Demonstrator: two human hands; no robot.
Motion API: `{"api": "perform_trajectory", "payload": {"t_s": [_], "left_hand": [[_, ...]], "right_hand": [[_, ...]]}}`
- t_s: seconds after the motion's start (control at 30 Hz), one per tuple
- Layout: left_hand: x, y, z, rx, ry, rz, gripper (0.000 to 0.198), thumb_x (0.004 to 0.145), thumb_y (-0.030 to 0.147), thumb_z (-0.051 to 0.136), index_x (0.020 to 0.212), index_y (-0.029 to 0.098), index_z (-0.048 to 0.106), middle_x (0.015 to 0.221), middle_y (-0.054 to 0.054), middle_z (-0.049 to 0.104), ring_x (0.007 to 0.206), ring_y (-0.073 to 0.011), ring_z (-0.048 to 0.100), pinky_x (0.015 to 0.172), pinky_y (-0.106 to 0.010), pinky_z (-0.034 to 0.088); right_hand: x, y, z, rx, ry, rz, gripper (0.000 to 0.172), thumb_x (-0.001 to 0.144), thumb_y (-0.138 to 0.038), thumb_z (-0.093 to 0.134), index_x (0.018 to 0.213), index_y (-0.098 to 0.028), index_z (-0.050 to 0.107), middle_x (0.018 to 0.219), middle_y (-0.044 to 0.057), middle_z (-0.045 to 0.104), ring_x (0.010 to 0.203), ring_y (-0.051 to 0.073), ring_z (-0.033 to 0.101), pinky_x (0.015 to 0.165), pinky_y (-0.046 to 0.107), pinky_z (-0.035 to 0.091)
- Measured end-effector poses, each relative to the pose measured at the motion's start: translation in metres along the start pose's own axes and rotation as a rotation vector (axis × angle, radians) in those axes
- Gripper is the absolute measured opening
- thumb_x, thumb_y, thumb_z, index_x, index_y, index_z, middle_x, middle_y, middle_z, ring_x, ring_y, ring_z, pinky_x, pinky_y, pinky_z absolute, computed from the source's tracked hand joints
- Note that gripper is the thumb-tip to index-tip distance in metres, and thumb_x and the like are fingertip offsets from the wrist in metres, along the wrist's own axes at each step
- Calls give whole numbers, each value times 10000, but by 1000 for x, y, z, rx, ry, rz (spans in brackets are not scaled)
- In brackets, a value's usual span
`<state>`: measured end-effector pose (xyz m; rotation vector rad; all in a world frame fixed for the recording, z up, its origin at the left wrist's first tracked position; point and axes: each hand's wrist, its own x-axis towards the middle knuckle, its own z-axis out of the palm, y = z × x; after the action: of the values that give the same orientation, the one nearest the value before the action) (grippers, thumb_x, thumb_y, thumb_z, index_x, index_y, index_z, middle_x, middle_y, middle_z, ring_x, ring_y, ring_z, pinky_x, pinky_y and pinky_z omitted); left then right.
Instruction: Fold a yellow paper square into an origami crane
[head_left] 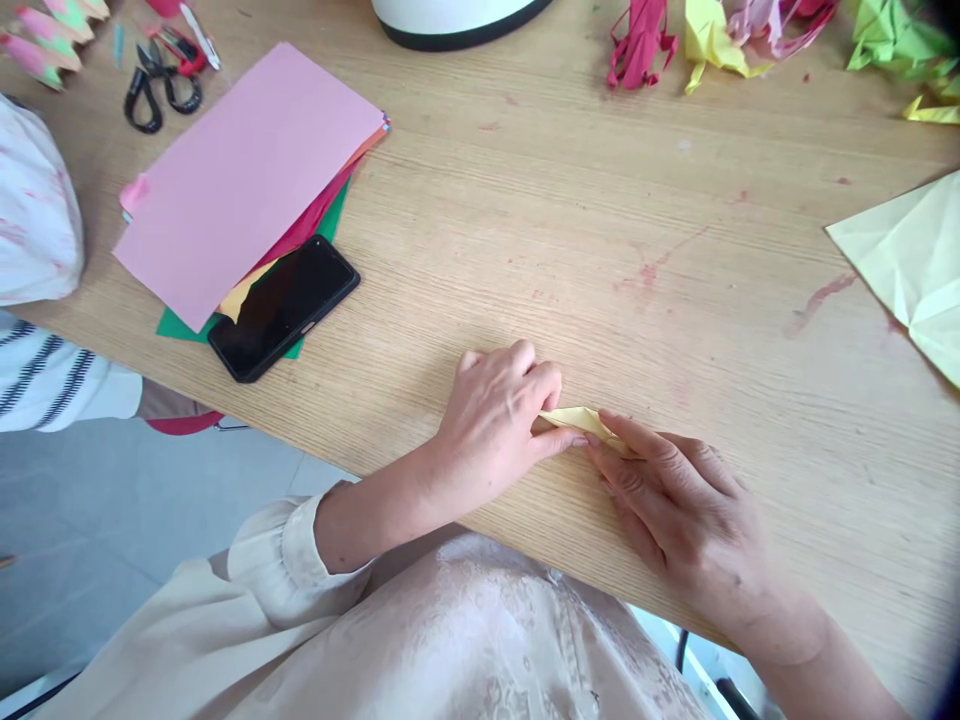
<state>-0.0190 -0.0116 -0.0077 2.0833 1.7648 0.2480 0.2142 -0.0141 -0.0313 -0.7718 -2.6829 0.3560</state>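
Observation:
A narrow folded piece of yellow paper (pixel 576 418) lies between my two hands, close to the front edge of the table. My left hand (pixel 499 420) is closed on its left end, with the fingers curled and the thumb stretched along the near side. At the other end, my right hand (pixel 679 510) pinches the paper between thumb and fingers. Both hands hide parts of it, so its full shape cannot be made out.
Left on the wooden table (pixel 480 250) lie a stack of coloured paper (pixel 255 170), a black phone (pixel 285 308) and scissors (pixel 154 85). Creased pale yellow paper (pixel 911 265) lies at right. Folded paper figures (pixel 643 40) and a white object (pixel 457 15) stand behind. Someone's sleeve (pixel 60 375) shows at left.

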Motion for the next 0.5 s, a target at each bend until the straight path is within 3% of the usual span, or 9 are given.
{"api": "perform_trajectory", "payload": {"t_s": [0.27, 0.5], "left_hand": [[3, 5, -6, 1, -73, -71, 277, 829, 377, 765, 884, 192, 565, 968, -5, 573, 881, -192, 579, 809, -341, 327], [6, 0, -17, -65, -152, -48, 200, 868, 267, 722, 881, 181, 542, 986, 3, 586, 894, -167, 570, 837, -329, 344]], "right_hand": [[0, 1, 2, 58, -2, 24, 515, 928, -93, 588, 1435, -153, 518, 1495, 142, 508, 1089, 288, 601, 863, 453, 514], [0, 0, 2, 46, -5, 26, 460, 938, -106, 586, 1396, -136, 552, 1490, 142, 514, 1094, 286, 591, 850, 440, 500]]}}
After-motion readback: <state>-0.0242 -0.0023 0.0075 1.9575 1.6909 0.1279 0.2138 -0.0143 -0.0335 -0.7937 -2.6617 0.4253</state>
